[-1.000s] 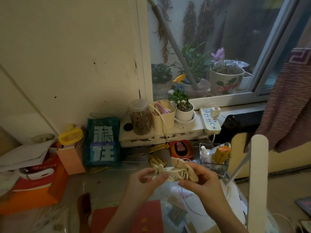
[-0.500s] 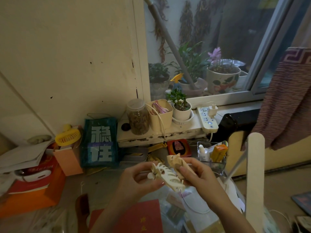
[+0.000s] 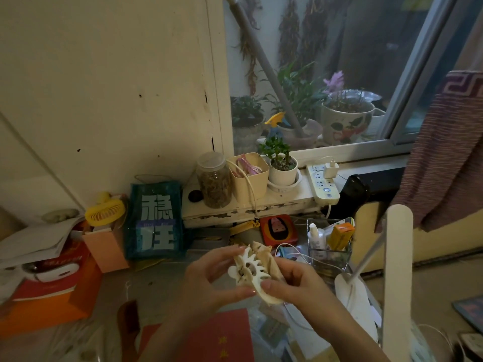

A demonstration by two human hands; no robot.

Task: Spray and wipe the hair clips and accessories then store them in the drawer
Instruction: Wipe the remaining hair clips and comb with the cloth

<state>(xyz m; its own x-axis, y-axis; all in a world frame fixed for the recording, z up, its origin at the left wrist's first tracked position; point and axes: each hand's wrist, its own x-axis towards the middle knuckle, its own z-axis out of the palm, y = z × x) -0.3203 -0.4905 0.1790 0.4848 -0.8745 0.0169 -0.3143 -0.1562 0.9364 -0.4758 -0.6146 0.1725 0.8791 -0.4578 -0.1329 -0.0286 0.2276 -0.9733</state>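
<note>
My left hand [image 3: 209, 280] pinches the cream claw clip [image 3: 249, 273] by its toothed edge; my right hand [image 3: 300, 286] grips it through a beige cloth [image 3: 266, 259], held above the cluttered desk [image 3: 136, 286]; the cloth hides the clip's far half, and my right palm is hidden.

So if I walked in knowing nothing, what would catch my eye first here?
Probably the two hands low in the middle: the left hand and right hand together hold a cream claw hair clip with a beige cloth against it. Behind them, a teal bag with big pale characters stands against the wall, and a yellow mini fan sits to its left.
</note>
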